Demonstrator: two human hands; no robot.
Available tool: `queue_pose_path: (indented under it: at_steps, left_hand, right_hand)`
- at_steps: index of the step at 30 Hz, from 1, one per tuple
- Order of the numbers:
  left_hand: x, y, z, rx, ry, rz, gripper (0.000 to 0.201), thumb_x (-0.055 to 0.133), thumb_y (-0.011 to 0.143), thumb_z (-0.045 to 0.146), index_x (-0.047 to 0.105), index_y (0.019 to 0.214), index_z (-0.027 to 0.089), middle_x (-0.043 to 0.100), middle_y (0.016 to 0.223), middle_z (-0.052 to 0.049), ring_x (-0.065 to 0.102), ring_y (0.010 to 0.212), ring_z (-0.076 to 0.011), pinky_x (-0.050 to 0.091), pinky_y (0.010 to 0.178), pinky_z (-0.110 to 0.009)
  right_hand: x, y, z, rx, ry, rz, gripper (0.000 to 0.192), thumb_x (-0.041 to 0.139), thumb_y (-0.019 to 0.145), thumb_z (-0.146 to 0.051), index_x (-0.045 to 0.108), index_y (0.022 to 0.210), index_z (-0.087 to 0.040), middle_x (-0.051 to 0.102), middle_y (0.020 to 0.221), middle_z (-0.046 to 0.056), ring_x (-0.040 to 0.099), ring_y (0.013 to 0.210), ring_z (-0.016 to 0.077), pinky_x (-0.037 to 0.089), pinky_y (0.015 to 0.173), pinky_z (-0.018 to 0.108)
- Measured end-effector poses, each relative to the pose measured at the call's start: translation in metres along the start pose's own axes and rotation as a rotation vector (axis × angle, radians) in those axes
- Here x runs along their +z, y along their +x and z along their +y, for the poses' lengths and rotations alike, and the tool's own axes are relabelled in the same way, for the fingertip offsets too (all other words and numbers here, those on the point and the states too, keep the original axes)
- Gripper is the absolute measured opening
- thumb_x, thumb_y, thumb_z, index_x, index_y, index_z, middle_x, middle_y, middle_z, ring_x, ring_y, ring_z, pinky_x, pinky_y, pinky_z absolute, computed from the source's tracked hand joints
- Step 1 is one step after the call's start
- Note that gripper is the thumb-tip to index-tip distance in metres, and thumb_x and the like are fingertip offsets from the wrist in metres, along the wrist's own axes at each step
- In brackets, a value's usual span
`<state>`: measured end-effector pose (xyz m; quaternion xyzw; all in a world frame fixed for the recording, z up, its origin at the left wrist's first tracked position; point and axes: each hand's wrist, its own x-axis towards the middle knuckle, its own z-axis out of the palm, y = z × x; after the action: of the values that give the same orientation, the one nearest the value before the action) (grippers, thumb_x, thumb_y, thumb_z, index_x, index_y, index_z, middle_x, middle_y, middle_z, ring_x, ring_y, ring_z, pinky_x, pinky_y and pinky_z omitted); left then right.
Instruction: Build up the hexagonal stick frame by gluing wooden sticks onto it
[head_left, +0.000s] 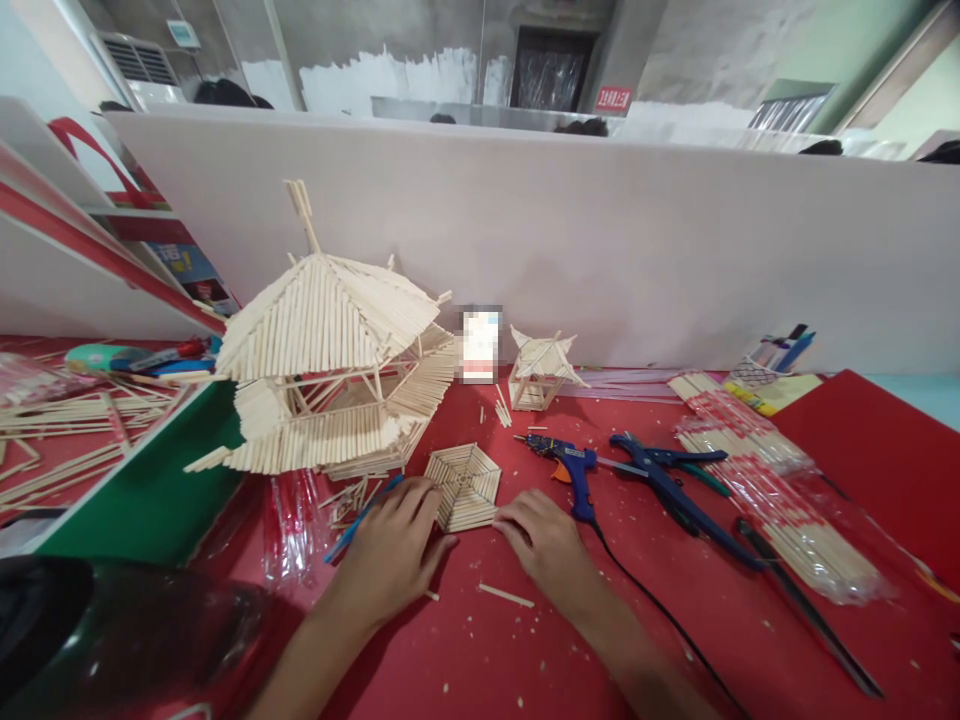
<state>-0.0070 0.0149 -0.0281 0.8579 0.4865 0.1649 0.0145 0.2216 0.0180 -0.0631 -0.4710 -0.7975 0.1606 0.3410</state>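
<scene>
Two bare hands rest on a red bench (675, 640). At nine o'clock stands a large stick pavilion (330, 370). Left hand (390, 555) and right hand (544, 540), both released, fingertips touching a flat hexagonal stick panel (463, 485) between them. A blue glue gun (570, 468) lies at three o'clock.

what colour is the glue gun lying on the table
Blue, with an orange trigger; the glue gun shows in the head view, right of the right hand.

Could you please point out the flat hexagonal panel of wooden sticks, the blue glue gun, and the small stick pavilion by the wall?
Flat hexagonal panel of wooden sticks (463, 485): head view, its centre.
Blue glue gun (574, 466): head view, its body.
Small stick pavilion (541, 358): head view, its roof.
</scene>
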Motion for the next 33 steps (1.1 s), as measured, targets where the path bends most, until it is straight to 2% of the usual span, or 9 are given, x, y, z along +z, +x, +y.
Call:
queue_pose_path:
  at_steps: [4,12,17,24,33]
  left_hand:
    - [-0.0007,0.0014,0.0013,0.020,0.026,0.024,0.023,0.056,0.092,0.028,0.057,0.113,0.020,0.065,0.117,-0.011,0.059,0.110,-0.0294,0.052,0.089,-0.044]
    - [-0.0029,0.0014,-0.0006,0.053,0.073,0.016,0.027,0.056,0.091,0.027,0.057,0.116,0.018,0.066,0.119,-0.013,0.061,0.110,-0.0304,0.054,0.085,-0.044]
    - [0.0000,0.0025,0.0002,0.055,0.087,0.040,0.026,0.054,0.092,0.026,0.058,0.115,0.017,0.066,0.117,-0.013,0.061,0.109,-0.0300,0.054,0.086,-0.044]
    - [0.0005,0.0033,-0.0012,0.048,0.089,0.081,0.027,0.054,0.091,0.026,0.059,0.116,0.018,0.067,0.116,-0.012,0.061,0.109,-0.0290,0.054,0.088,-0.044]
    - [-0.0001,0.0017,-0.0020,0.048,0.107,0.044,0.027,0.051,0.093,0.023,0.057,0.118,0.017,0.065,0.119,-0.012,0.059,0.111,-0.0285,0.052,0.089,-0.043]
  right_hand:
    - [0.0014,-0.0013,0.0031,-0.025,0.012,0.021,0.016,0.055,0.097,-0.021,0.065,0.085,-0.020,0.066,0.080,0.004,0.059,0.076,0.0206,0.048,0.070,0.032]
    - [0.0020,-0.0027,0.0072,-0.030,0.059,0.034,0.017,0.053,0.097,-0.018,0.064,0.085,-0.021,0.066,0.080,0.004,0.060,0.077,0.0200,0.048,0.071,0.031]
    - [0.0021,-0.0010,0.0060,0.018,0.056,0.028,0.013,0.059,0.094,-0.017,0.065,0.084,-0.021,0.068,0.080,0.003,0.062,0.077,0.0203,0.049,0.071,0.031]
    - [-0.0014,0.0006,0.0008,0.189,0.151,0.026,0.011,0.061,0.085,-0.010,0.061,0.085,-0.021,0.065,0.077,0.001,0.062,0.067,0.0157,0.050,0.063,0.025]
    - [-0.0022,-0.0003,-0.0008,0.174,0.148,0.013,0.011,0.059,0.085,-0.009,0.060,0.086,-0.021,0.064,0.077,0.001,0.061,0.069,0.0161,0.049,0.065,0.025]
